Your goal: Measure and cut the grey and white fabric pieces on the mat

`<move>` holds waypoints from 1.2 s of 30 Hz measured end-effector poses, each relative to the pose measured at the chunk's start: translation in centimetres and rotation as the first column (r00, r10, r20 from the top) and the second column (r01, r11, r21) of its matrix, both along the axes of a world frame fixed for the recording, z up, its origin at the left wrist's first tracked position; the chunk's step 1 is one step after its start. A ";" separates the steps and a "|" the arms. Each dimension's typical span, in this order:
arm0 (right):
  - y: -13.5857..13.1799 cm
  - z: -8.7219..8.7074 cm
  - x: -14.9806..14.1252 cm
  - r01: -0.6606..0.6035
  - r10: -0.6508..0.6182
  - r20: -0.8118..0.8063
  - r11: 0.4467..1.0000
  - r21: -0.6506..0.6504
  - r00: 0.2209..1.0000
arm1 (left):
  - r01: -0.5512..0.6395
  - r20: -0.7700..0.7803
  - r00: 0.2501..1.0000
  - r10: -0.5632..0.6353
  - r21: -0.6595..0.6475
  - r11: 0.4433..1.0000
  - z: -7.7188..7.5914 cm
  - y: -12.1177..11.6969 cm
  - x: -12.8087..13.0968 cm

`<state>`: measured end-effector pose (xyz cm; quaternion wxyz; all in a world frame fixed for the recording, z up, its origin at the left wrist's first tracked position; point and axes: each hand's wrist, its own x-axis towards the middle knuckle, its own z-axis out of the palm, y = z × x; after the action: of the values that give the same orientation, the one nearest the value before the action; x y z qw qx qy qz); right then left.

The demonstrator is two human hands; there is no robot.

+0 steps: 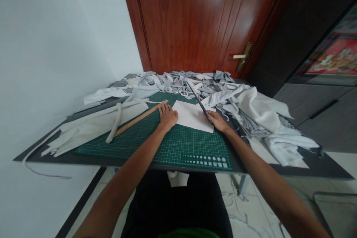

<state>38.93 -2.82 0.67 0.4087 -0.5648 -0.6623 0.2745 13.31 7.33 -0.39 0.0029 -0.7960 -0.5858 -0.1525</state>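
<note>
My left hand [167, 116] lies flat on the green cutting mat [156, 148], against a wooden ruler [138, 119] and close to the left edge of a white paper sheet [192, 116]. My right hand [216, 121] grips long black-handled scissors [201, 106] at the paper's right corner, with the blades pointing up and to the left. Pale strips of cloth [93, 130] lie over the mat's left part, and a thick strip crosses the ruler's lower end.
Heaped grey and white fabric scraps [178, 83] cover the table's far end, with crumpled white cloth [267, 119] on the right. The dark table [315, 167] stands against a white wall on the left, and a red-brown wooden door [189, 18] rises behind it.
</note>
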 end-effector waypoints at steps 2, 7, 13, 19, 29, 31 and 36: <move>0.0 -0.1 -0.1 -0.002 0.002 -0.007 1.000 -0.001 1.000 | 0.060 0.008 0.998 -0.060 0.025 0.998 0.1 -0.5 0.0; -0.1 0.0 0.0 -0.003 0.003 -0.024 1.000 -0.001 1.000 | 0.199 -0.008 0.980 -0.199 0.077 0.977 0.6 -1.8 0.1; 0.0 0.0 0.7 -0.018 0.023 -0.106 0.999 0.046 0.994 | 0.190 -0.018 0.982 -0.190 0.176 0.966 2.0 -3.1 0.3; 0.2 -0.8 0.6 -0.031 0.036 -0.184 0.999 0.028 0.982 | 0.621 0.058 0.778 -0.625 0.078 0.780 0.8 -1.9 0.8; 0.2 -0.6 0.0 0.005 -0.012 -0.220 1.000 -0.031 0.975 | 0.173 0.041 0.984 -0.171 -0.052 0.983 -1.5 2.3 -1.2; 0.2 -0.5 0.0 0.010 -0.019 -0.225 0.999 -0.041 0.974 | 0.147 0.050 0.988 -0.145 -0.043 0.988 -1.3 2.3 -1.6; 0.0 -0.2 -0.3 -0.002 -0.010 -0.262 0.999 -0.044 0.965 | 0.292 0.097 0.951 -0.295 0.039 0.956 0.3 0.9 -1.5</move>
<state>38.67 -2.80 0.45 0.4805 -0.5338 -0.5952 0.3604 11.79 8.22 -0.11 -0.0397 -0.8653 -0.4585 -0.1986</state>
